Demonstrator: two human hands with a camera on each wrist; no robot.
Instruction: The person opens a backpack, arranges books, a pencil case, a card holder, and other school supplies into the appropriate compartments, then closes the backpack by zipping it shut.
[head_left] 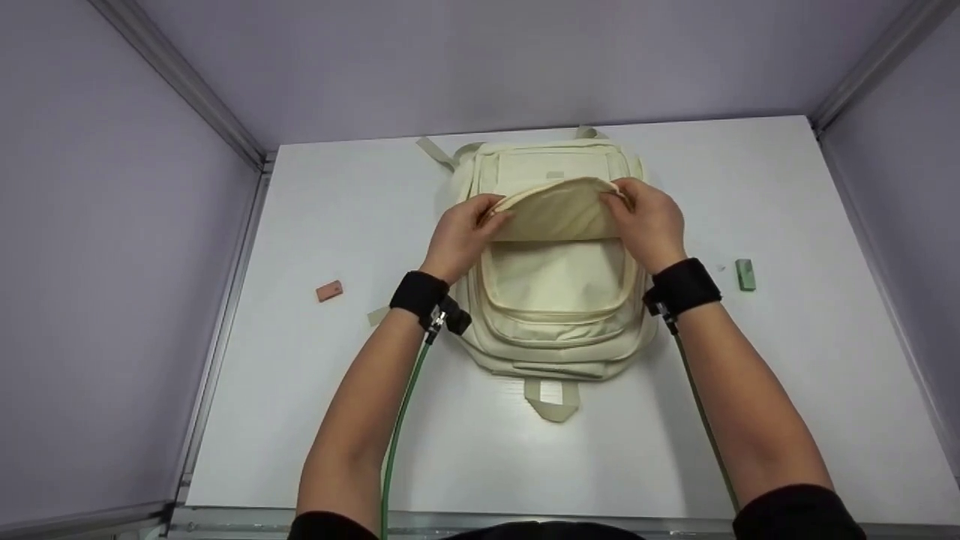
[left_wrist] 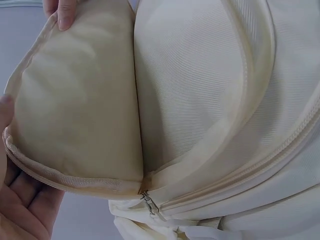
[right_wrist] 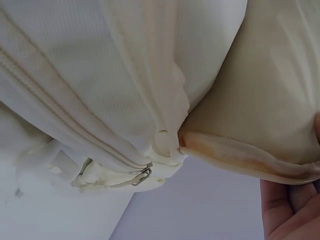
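Note:
A cream backpack (head_left: 556,330) lies flat on the white table, its front pocket unzipped. The pocket's flap (head_left: 559,214) is lifted and folded back, showing the smooth lining (left_wrist: 75,105). My left hand (head_left: 465,232) pinches the flap's left edge between thumb and fingers. At the flap's right edge, my right hand (head_left: 649,221) pinches the zipper border in the same way. A metal zipper pull (left_wrist: 149,204) hangs at the corner of the opening in the left wrist view. Another zipper pull (right_wrist: 142,176) shows in the right wrist view.
An orange-red small block (head_left: 329,291) lies on the table (head_left: 300,420) to the left of the backpack. To the right lies a green small block (head_left: 745,274), with a tiny pale bit beside it. Grey-purple panels (head_left: 487,60) enclose the back and sides.

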